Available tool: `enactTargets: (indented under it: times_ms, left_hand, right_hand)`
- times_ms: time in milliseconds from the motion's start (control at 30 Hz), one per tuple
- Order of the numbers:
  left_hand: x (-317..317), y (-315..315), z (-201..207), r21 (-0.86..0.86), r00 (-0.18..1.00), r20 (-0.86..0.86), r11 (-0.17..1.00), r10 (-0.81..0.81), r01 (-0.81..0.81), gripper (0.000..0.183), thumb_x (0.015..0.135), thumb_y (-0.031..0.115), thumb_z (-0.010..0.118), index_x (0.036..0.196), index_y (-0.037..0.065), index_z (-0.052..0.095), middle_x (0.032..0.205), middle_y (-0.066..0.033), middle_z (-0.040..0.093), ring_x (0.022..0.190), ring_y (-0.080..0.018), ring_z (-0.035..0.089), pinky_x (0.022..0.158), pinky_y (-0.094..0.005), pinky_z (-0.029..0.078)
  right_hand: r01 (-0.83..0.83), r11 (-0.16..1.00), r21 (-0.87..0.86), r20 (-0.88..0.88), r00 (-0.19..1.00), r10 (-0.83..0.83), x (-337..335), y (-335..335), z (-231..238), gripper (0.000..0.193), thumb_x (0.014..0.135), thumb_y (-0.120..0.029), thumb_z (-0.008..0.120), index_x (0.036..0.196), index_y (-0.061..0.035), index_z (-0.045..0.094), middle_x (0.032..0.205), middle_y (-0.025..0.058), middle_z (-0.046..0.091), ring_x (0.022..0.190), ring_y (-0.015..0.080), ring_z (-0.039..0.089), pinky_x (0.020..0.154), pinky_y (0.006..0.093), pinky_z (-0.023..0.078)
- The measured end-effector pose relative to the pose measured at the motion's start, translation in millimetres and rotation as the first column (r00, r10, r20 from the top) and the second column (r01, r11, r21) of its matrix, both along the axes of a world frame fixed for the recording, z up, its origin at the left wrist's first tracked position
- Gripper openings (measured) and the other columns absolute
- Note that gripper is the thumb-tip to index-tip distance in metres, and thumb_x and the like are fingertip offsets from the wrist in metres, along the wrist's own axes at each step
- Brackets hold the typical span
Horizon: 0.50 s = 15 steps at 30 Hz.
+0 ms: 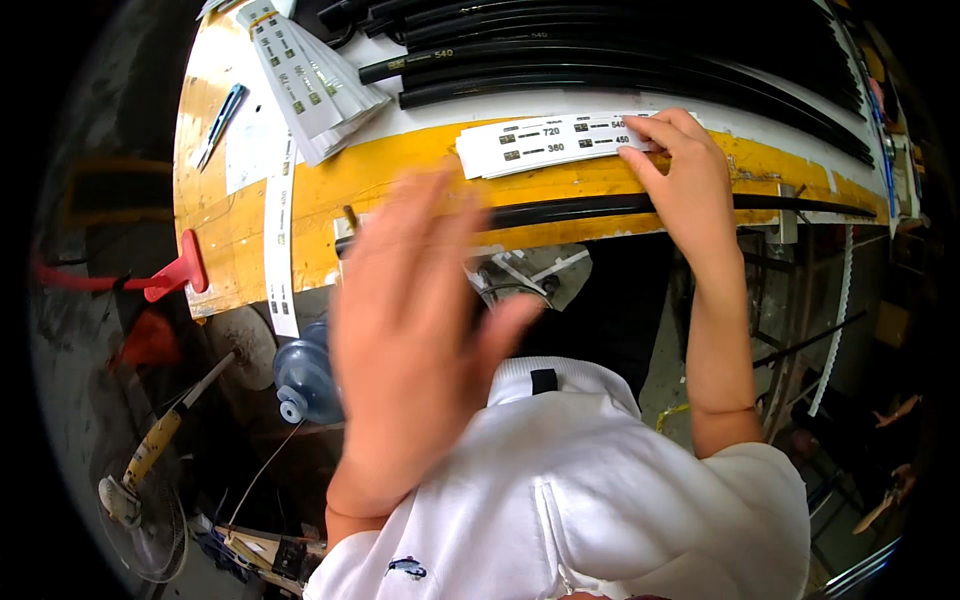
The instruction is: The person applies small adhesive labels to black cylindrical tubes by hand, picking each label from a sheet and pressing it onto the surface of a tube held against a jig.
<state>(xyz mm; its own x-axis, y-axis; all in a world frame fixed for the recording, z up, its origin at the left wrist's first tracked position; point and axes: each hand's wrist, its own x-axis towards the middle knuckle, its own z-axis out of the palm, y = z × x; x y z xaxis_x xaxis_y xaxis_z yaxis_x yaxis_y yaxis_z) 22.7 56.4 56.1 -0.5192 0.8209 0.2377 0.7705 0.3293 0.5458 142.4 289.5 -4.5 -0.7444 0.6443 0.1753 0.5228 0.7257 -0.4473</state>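
Observation:
My right hand (pixel 690 175) is at the right end of a stack of white printed label strips (pixel 545 150), its thumb and fingertips closed on the top strip's edge. The strips lie flat on the yellow-edged workbench. Just nearer than the stack, a long black tube (pixel 570 212) lies along the bench's front edge, running under my right wrist. My left hand (pixel 410 290) is raised close to the camera, smeared by motion, with fingers stretched, thumb apart and no object visible in it. It covers part of the tube's left end.
Several black tubes (pixel 600 60) lie across the back of the bench. At the left are a fanned bundle of label strips (pixel 300 75), a blue utility knife (pixel 222 125), a hanging label strip (pixel 281 240) and a red handle (pixel 180 270). Below stand a blue water bottle (pixel 308 378) and a fan (pixel 140 520).

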Motion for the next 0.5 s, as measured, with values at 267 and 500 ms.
enactTargets:
  times_ms: [267,500]
  left_hand:
    - [20,76,-36,-0.226,0.976,-0.113,0.961,-0.189,0.160,0.078,0.077,0.055,0.064,0.129,-0.001,0.053,0.137,-0.0129,0.051,0.130,-0.0329,0.045,0.109,-0.0430,0.034]
    - [13,85,-37,-0.296,0.970,-0.064,0.933,-0.235,0.207,0.084,0.068,0.058,0.069,0.123,-0.005,0.058,0.137,-0.0110,0.052,0.129,-0.0311,0.046,0.102,-0.0386,0.042]
  right_hand:
    - [0.035,0.993,-0.117,-0.074,0.996,-0.043,3,-2,6,0.017,0.081,-0.010,0.069,0.096,-0.0023,0.071,0.090,0.0086,0.064,0.075,0.0266,0.062,0.068,0.0336,0.050]
    - [0.104,0.992,-0.074,-0.084,0.990,-0.111,-1,-4,0,0.021,0.079,-0.008,0.071,0.099,-0.0015,0.070,0.089,0.0095,0.062,0.073,0.0268,0.062,0.066,0.0344,0.049]
